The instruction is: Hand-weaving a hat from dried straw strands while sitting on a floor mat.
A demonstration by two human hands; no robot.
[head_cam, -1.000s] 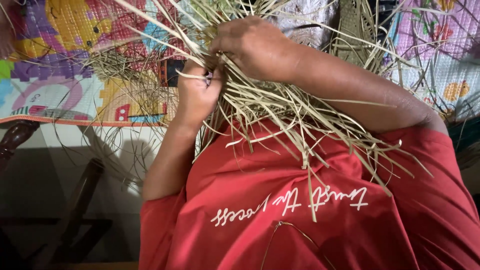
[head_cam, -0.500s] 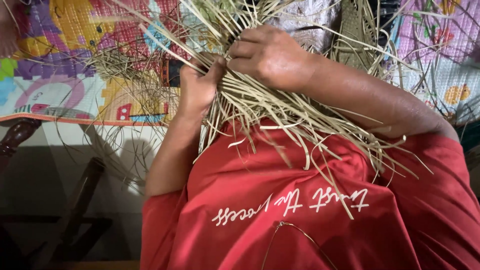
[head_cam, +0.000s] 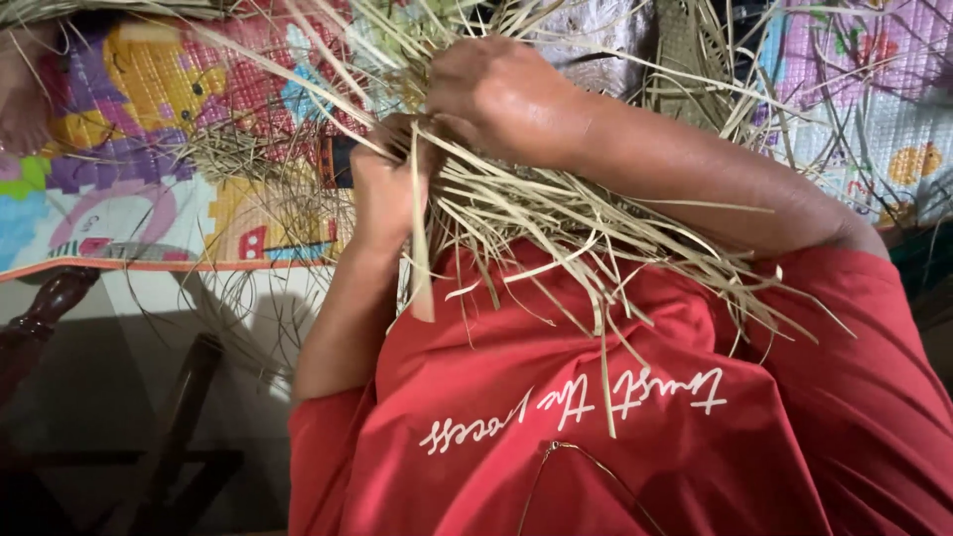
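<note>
A thick bundle of dry, pale straw strips [head_cam: 556, 218] fans out over my red shirt [head_cam: 596, 417] and spreads upward past my hands. My left hand [head_cam: 382, 189] is closed around several strips at the left side of the bundle; one flat strip hangs down from it. My right hand [head_cam: 496, 99] sits just above and to the right, fist closed on the strips where they gather. The two hands touch each other. The fingertips of both are hidden in the straw.
A colourful foam play mat [head_cam: 149, 169] lies on the floor beyond the hands, with loose straw [head_cam: 248, 159] scattered on it. A woven strip panel [head_cam: 695, 50] stands at the top right. Dark wooden furniture legs [head_cam: 60, 308] are at the lower left.
Both hands have stayed clamped on the bundle and shifted a little. The right hand has rolled over the strips, and one flat strip now dangles below the left hand.
</note>
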